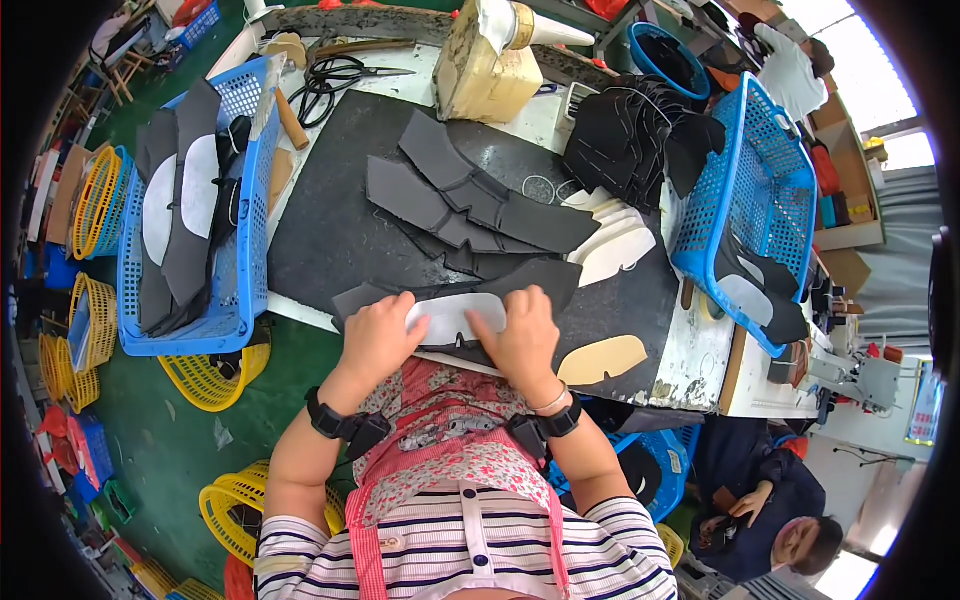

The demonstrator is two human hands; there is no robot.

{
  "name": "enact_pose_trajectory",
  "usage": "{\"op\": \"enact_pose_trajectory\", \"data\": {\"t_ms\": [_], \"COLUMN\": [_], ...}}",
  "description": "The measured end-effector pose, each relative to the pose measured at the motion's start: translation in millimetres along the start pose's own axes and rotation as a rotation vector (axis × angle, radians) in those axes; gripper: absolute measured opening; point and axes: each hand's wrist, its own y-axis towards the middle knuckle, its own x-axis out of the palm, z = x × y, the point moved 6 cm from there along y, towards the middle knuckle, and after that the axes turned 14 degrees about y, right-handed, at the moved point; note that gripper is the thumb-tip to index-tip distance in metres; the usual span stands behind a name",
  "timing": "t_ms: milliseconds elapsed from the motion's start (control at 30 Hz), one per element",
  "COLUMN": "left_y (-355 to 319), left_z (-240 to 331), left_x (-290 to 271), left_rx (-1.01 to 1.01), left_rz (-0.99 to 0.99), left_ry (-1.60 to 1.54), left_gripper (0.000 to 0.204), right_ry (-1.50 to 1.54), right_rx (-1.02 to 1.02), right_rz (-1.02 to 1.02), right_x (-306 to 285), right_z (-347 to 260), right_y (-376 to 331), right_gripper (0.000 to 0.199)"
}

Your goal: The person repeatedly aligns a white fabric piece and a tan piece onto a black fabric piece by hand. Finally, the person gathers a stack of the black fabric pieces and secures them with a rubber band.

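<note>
A curved dark grey cut piece lies at the table's near edge with a white oval patch on top. My left hand holds the patch's left end, thumb on the white surface. At its right end my right hand grips likewise, thumb angled inward; the other fingertips of both hands are partly hidden. Just beyond, several dark grey cut pieces lie overlapping on the black mat. A fanned stack of off-white patches sits to their right. One tan patch lies near my right wrist.
Blue baskets with dark pieces stand left and right. Black scissors, a wooden-handled tool and a yellowish block with a bottle are along the back. A black stack is at back right. Another person sits at lower right.
</note>
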Motion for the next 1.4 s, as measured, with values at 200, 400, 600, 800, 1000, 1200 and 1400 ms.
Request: {"op": "enact_pose_trajectory", "data": {"t_ms": [200, 400, 600, 800, 1000, 1200, 1400], "left_y": [40.5, 134.8, 150.8, 26.8, -22.1, -15.3, 1.2], "left_z": [15.3, 45.6, 55.6, 73.1, 80.8, 145.1, 182.4], "left_x": [-36.6, -12.6, -30.2, -38.1, 19.0, 65.6, 116.4], "left_rx": [0.097, 0.414, 0.593, 0.626, 0.552, 0.626, 0.335], "left_rz": [-0.025, 0.342, 0.426, 0.402, 0.234, -0.110, -0.382], "left_ry": [0.176, 0.202, 0.138, 0.249, -0.006, -0.733, -1.045], "left_gripper": [0.028, 0.026, 0.021, 0.016, 0.047, 0.039, 0.032], "right_ry": [-0.084, -0.197, -0.123, -0.072, -0.168, -0.050, 0.121], "right_rx": [0.219, 0.130, 0.016, -0.070, -0.346, -0.387, -0.412], "right_rz": [0.117, -0.172, -0.146, -0.213, -0.204, 0.134, 0.189], "right_x": [-68.2, -105.3, -100.6, -87.6, -89.7, -107.5, -89.4], "right_z": [38.4, 33.3, 37.6, 44.0, 69.2, 45.8, 45.6], "right_y": [-39.4, -72.0, -79.9, -86.6, -115.5, -106.8, -86.9], "right_gripper": [0.031, 0.041, 0.040, 0.031, 0.018, 0.012, 0.013]}}
